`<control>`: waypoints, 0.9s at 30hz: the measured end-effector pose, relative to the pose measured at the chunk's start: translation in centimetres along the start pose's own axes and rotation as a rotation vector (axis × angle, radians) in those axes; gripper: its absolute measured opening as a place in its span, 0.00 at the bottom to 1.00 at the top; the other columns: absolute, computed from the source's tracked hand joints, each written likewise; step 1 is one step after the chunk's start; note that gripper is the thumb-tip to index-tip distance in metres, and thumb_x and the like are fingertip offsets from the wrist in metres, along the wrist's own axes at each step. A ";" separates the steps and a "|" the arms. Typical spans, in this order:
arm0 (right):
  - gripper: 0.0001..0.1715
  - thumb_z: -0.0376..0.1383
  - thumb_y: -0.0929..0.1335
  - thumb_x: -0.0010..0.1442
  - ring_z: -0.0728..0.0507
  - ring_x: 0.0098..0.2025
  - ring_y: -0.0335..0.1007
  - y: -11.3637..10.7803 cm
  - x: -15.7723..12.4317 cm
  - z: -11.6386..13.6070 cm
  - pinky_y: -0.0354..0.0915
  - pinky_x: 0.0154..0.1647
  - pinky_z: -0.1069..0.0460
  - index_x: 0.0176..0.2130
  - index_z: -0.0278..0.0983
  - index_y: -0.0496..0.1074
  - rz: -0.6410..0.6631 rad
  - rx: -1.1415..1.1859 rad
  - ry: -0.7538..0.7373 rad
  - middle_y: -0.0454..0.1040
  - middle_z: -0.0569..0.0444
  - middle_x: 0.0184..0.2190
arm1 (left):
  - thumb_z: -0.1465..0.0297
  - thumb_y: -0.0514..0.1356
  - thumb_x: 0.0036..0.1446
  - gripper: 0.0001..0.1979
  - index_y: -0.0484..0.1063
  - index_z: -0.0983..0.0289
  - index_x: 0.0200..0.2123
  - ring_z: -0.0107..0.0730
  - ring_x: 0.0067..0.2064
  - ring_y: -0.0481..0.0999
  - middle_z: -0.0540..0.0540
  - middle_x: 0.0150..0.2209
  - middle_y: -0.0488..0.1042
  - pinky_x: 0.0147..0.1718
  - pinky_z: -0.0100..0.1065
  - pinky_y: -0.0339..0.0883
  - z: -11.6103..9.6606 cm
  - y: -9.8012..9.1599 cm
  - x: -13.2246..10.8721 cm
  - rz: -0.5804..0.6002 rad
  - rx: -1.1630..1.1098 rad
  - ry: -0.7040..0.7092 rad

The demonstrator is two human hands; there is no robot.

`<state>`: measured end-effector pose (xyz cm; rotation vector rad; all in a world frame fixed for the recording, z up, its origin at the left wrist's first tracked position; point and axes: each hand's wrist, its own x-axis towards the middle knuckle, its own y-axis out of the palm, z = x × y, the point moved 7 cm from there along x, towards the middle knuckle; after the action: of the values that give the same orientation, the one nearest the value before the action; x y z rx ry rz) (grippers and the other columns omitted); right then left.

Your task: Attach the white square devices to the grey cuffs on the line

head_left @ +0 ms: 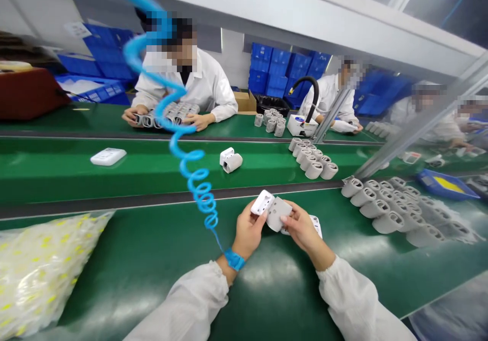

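Observation:
Pinched in my left hand (248, 229) is a small white plastic part (263, 203) with dark slots. My right hand (304, 227) grips a flat grey piece (278, 214) with small holes, its fingers and thumb on the right edge. The two parts meet or overlap between my hands, just above the green table (267, 300). Another white part (315, 226) lies behind my right hand, partly hidden by it. A blue wrist band (234, 259) with a coiled blue cord is around my left wrist.
Grey rolled pieces (389, 221) stand in rows at right, more (313, 170) on the green belt (152, 178). A white part (108, 156) and a white-and-grey pair (231, 162) lie there too. A plastic bag (41, 275) sits at left. Co-workers sit opposite; the coiled cord (190, 171) hangs in front.

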<state>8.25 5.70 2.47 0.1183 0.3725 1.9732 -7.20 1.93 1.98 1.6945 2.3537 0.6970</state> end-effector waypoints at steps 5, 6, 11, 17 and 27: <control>0.31 0.38 0.79 0.49 0.43 0.37 0.76 -0.2 0.0 -0.2 0.70 0.34 0.51 0.51 0.43 0.73 0.007 0.002 0.009 0.79 0.53 0.40 | 0.67 0.67 0.53 0.20 0.76 0.59 0.51 0.45 0.48 0.79 0.59 0.48 0.79 0.49 0.38 0.72 0.2 -0.2 -0.3 0.058 0.125 0.030; 0.31 0.38 0.79 0.49 0.44 0.36 0.76 -0.1 0.0 -0.2 0.70 0.34 0.51 0.52 0.43 0.73 0.008 0.002 0.016 0.79 0.53 0.40 | 0.67 0.67 0.54 0.21 0.76 0.58 0.52 0.46 0.49 0.79 0.59 0.49 0.79 0.49 0.38 0.72 0.4 -0.2 -0.3 0.071 0.142 0.030; 0.33 0.39 0.79 0.47 0.43 0.35 0.77 -0.3 -0.1 0.0 0.72 0.34 0.50 0.52 0.41 0.72 0.002 0.011 0.057 0.79 0.52 0.39 | 0.67 0.66 0.56 0.22 0.74 0.61 0.55 0.46 0.50 0.78 0.60 0.51 0.78 0.51 0.39 0.72 0.4 -0.2 -0.5 0.111 0.207 0.048; 0.33 0.39 0.79 0.48 0.42 0.37 0.77 -0.6 -0.3 0.1 0.74 0.37 0.48 0.52 0.40 0.71 0.002 -0.018 0.083 0.78 0.51 0.40 | 0.66 0.59 0.62 0.21 0.69 0.65 0.57 0.42 0.49 0.79 0.61 0.51 0.77 0.49 0.38 0.73 -0.2 0.3 -0.9 0.182 0.375 0.157; 0.30 0.45 0.78 0.50 0.44 0.37 0.76 -0.9 -0.6 0.1 0.74 0.35 0.50 0.49 0.38 0.71 -0.060 -0.144 0.144 0.77 0.51 0.38 | 0.75 0.56 0.57 0.28 0.63 0.66 0.62 0.44 0.55 0.76 0.63 0.56 0.74 0.56 0.41 0.70 -2.8 2.2 -2.1 0.333 0.755 0.418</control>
<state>9.31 5.48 2.38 -0.1265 0.3216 1.9478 -5.67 -0.22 5.18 2.4876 2.8880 0.1969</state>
